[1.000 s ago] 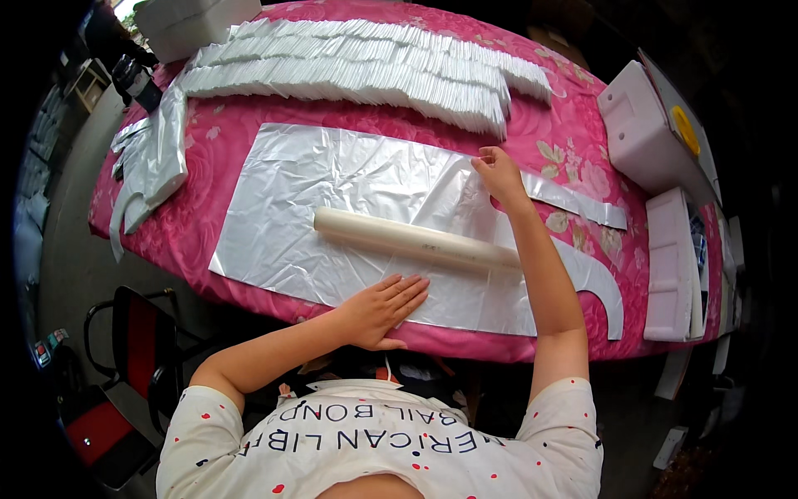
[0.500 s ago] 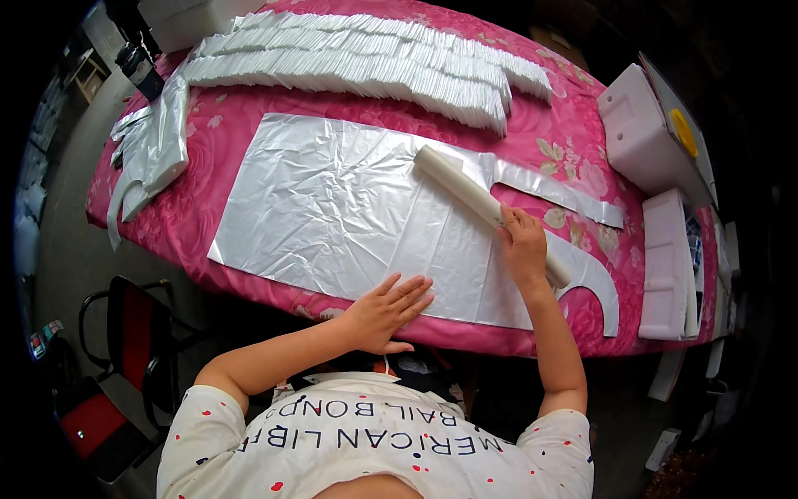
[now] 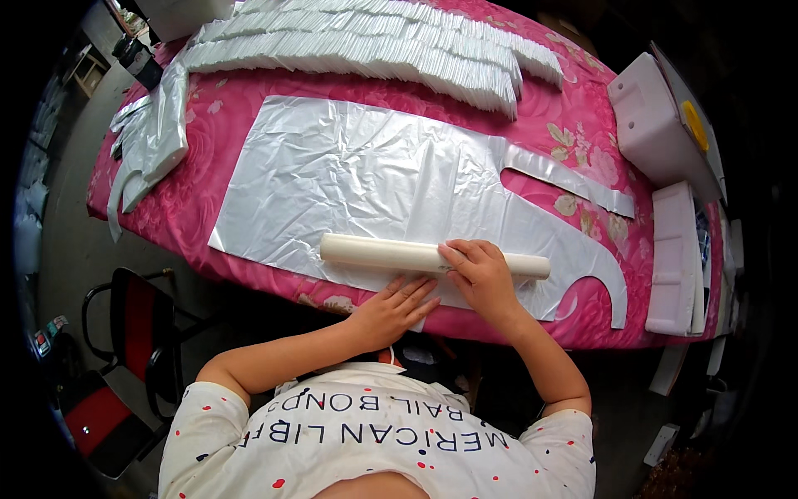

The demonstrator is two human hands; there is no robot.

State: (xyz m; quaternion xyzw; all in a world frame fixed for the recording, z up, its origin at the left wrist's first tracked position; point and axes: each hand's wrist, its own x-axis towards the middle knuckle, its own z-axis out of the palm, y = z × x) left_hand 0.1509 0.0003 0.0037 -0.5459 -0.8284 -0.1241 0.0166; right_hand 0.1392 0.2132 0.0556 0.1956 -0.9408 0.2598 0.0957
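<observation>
A large clear plastic sheet point(image 3: 374, 183), cut like an apron with straps at the right, lies flat on the pink flowered tablecloth point(image 3: 573, 133). A cream cylindrical roller point(image 3: 374, 252) lies across the sheet's near edge. My right hand point(image 3: 480, 274) rests on the roller's right part with fingers curled over it. My left hand point(image 3: 395, 308) lies flat, fingers apart, on the sheet just below the roller, holding nothing.
A long overlapping row of folded white plastic pieces point(image 3: 374, 50) runs along the far side. Crumpled plastic point(image 3: 154, 141) hangs at the left edge. White foam boxes point(image 3: 657, 116) and a white tray point(image 3: 675, 258) sit at the right. A black and red chair point(image 3: 133, 333) stands left.
My right hand has brought the roller from the sheet's middle right, where it lay diagonal, toward me to the near edge, now level. My left hand stayed flat on the near edge.
</observation>
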